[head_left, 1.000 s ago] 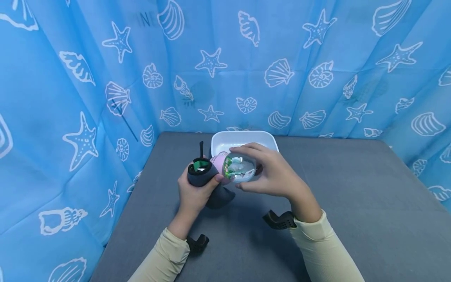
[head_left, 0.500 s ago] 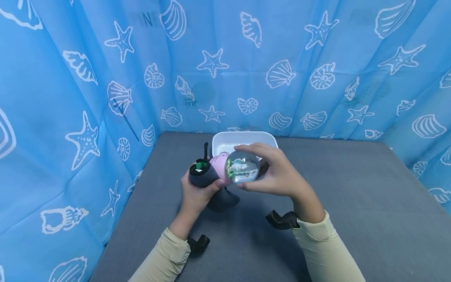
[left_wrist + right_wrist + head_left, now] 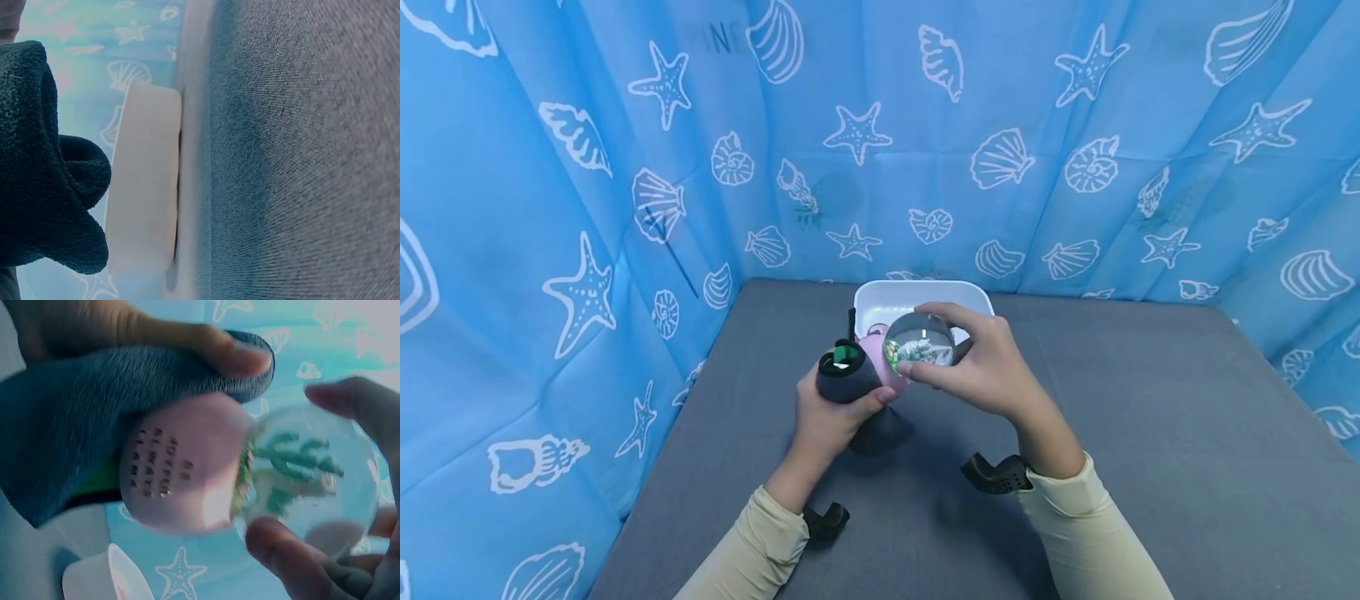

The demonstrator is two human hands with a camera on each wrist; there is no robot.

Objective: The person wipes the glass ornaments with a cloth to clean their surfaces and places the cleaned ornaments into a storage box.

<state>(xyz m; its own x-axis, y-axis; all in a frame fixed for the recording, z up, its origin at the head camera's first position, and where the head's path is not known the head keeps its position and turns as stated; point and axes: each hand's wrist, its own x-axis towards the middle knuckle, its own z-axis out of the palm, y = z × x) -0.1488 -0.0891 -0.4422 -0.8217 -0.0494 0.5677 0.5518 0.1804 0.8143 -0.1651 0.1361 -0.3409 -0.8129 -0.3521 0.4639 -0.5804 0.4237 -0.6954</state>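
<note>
A snow globe (image 3: 928,335) with a clear glass dome, green cactus figures and a pink base (image 3: 181,465) with gold lettering is tilted on its side in mid-air. My right hand (image 3: 988,362) grips the dome, thumb in front and fingers round the far side. A dark grey cloth (image 3: 846,387), rolled open at one end with green showing inside, lies against the pink base. My left hand (image 3: 829,421) holds this cloth, its thumb pressing along it. Another fold of cloth (image 3: 37,169) hangs below that hand. The base's far side is hidden.
Behind the hands a white plastic tub (image 3: 925,289) stands near the back of the grey table (image 3: 1150,433). A blue curtain (image 3: 895,183) with shell and starfish prints encloses the back and sides. Black camera mounts (image 3: 996,473) sit at both wrists.
My left hand and the cloth have shifted slightly right. The globe has turned in my right hand, and the right thumb has moved up onto the front of the dome.
</note>
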